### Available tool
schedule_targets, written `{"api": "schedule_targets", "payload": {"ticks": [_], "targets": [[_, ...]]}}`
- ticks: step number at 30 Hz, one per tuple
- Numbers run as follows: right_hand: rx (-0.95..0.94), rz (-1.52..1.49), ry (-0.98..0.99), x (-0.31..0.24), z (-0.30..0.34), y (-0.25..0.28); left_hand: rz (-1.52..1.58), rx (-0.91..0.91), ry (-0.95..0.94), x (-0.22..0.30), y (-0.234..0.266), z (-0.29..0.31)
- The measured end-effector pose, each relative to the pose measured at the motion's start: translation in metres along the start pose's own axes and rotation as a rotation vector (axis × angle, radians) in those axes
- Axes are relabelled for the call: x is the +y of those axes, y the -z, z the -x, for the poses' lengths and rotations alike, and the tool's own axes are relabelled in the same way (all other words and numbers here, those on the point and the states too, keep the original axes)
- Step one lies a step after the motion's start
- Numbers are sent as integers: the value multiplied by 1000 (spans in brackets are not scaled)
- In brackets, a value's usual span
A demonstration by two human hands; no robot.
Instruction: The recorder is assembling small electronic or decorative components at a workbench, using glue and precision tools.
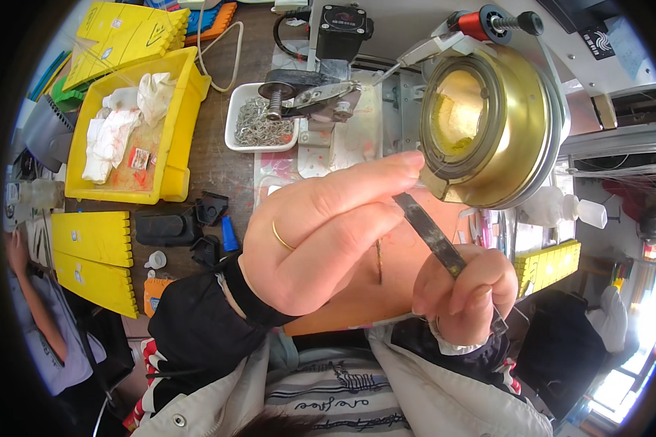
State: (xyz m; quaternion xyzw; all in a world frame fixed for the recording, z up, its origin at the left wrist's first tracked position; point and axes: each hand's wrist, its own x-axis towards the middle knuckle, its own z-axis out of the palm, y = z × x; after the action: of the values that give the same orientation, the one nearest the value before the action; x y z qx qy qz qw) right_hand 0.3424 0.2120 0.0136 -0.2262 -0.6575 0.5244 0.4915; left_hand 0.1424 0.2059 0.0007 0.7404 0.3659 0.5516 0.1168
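Observation:
My left hand (pixel 321 226), with a thin ring on one finger, reaches across the middle with its fingers bent and close together. The uppermost fingertip lies at the lower rim of a brass-coloured drum (pixel 517 124). A lower fingertip is beside the upper end of a dark flat metal strip (pixel 431 231). The thumb and whatever the fingers pinch are hidden. Lower right, my right hand (pixel 468 295) is closed around that strip, which slants up toward the drum; its other end shows below the fist.
A white tray (pixel 233 138) of small metal rings stands behind my left hand, beside a clamp arm (pixel 321 96). A yellow bin (pixel 175 164) with white cloths is at far left. Yellow boards (pixel 91 240) lie nearer. Another person's arm (pixel 40 306) shows at the left edge.

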Motion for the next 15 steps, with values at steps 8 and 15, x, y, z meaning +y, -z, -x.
{"api": "schedule_targets", "payload": {"ticks": [8,15], "targets": [[-26,14,-99,-7,8,3,-21,20,-27,-1,-2,2],[6,-49,-95,-12,12,3,13,-20,-51,2,-2,-1]]}}
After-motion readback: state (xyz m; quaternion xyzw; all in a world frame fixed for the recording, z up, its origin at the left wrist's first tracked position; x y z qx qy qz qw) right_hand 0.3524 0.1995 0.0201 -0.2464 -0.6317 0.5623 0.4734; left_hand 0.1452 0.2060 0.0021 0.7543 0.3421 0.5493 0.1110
